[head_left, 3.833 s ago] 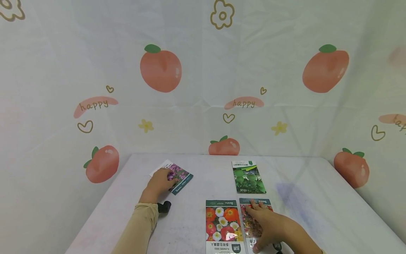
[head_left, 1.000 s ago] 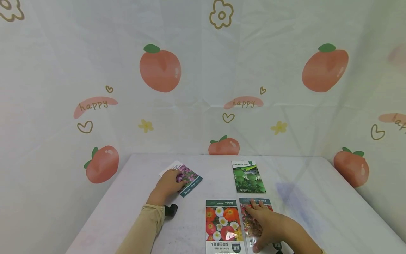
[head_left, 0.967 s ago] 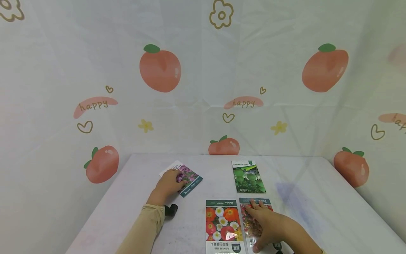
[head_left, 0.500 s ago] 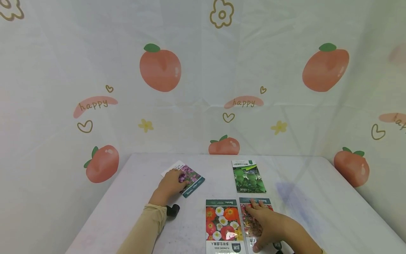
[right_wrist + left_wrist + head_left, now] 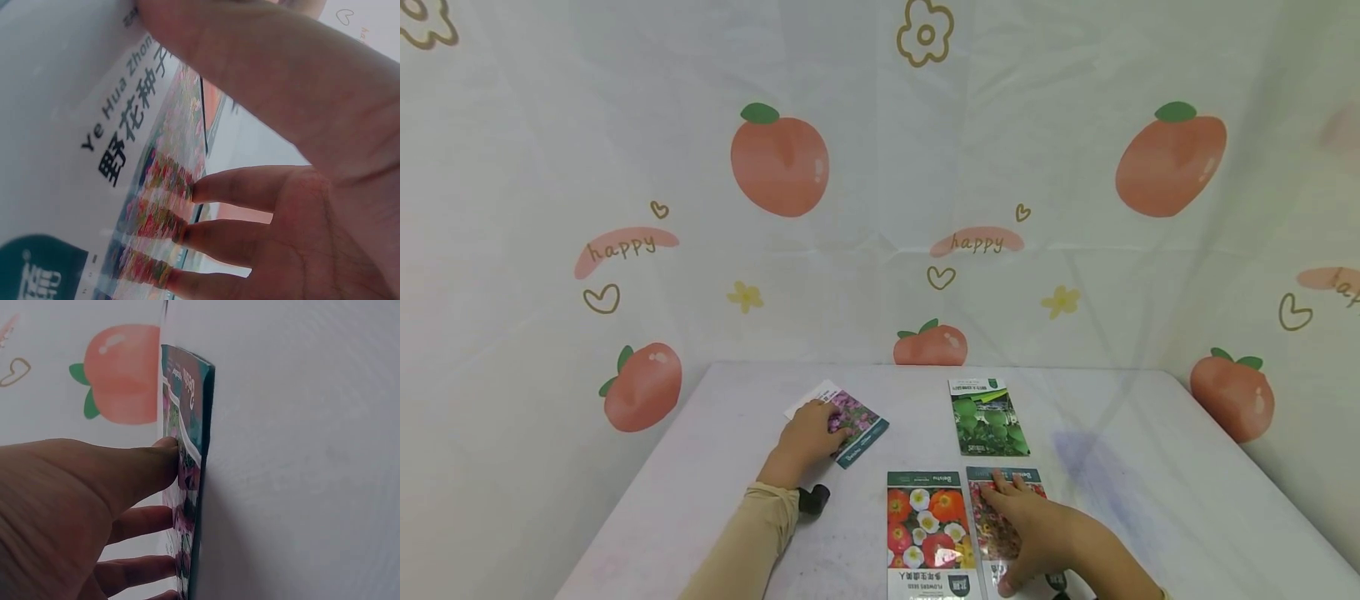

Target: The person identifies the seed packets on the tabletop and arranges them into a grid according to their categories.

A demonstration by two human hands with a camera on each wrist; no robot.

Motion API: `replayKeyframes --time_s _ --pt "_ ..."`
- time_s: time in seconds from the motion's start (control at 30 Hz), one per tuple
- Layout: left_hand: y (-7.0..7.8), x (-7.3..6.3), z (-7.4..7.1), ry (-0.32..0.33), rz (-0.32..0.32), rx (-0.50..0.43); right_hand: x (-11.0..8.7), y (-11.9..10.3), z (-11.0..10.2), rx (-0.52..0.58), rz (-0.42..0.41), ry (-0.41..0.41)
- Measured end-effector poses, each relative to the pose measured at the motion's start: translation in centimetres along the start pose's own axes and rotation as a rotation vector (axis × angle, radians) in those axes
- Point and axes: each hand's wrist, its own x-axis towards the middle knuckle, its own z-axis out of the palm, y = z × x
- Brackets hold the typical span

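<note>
My left hand (image 5: pixel 808 435) rests its thumb and fingertips on the printed face of a purple-flower seed packet (image 5: pixel 867 425), which lies slanted at the table's left side. In the left wrist view the thumb and extended fingers press on the face of this packet (image 5: pixel 190 419). My right hand (image 5: pixel 1033 525) lies with fingers spread over a wildflower seed packet (image 5: pixel 992 533). The right wrist view shows those fingertips (image 5: pixel 194 234) touching its glossy flower picture, and the thumb near the white end. Beside it lies a seed packet with red and white poppies (image 5: pixel 928 533).
A green seed packet with round fruits (image 5: pixel 988 421) lies farther back, right of centre. The white table (image 5: pixel 715 433) has a bluish smudge at right and meets a printed curtain (image 5: pixel 865 167) at its back edge.
My left hand has slid the purple-flower packet to the right and slightly nearer along the table. The right hand and the other packets have stayed in place.
</note>
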Motion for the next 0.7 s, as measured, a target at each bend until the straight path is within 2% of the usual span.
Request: replayKeyframes --time_s 0.2,0.47,0.7 --pt "0.7 0.0 0.2 -0.013 -0.029 0.030 0.0 0.2 0.0 0.010 -0.018 -0.007" --pt "1.5 -0.3 0.4 0.001 -0.038 0.046 0.0 0.2 0.0 0.007 -0.015 -0.007" --pt "2.2 -0.4 0.0 -0.006 -0.027 0.048 -0.1 0.0 0.0 0.003 -0.006 0.007"
